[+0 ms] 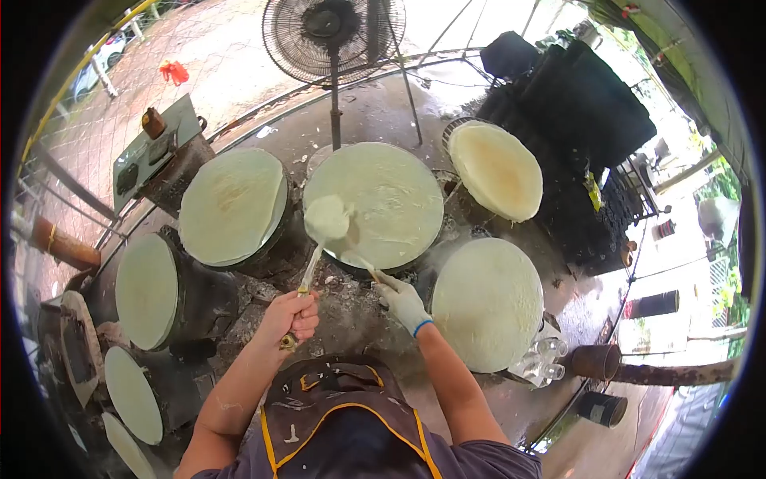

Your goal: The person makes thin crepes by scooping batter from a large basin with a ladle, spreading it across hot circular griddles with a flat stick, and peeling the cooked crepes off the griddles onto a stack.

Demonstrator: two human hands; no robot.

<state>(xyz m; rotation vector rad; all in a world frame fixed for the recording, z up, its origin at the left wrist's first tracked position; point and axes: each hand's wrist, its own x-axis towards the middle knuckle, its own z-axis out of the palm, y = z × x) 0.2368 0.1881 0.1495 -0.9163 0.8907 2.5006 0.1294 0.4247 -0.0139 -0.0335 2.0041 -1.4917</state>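
My bare left hand (297, 318) is closed round the handle of a ladle (326, 218), whose pale, batter-coated bowl is over the left edge of the middle round griddle (381, 199). In a white glove with a blue cuff, my right hand (403, 302) grips the thin handle of a tool (357, 259). That tool's far end reaches the griddle's lower left part, where batter and motion make its shape hard to tell. A pale green-white layer with an uneven surface covers the griddle.
More coated griddles stand at the left (231, 206) and lower right (487, 305). A round sheet (496, 171) rests tilted at the upper right. Beyond are a standing fan (325, 24), a black stack (574, 104) and clear bottles (546, 359).
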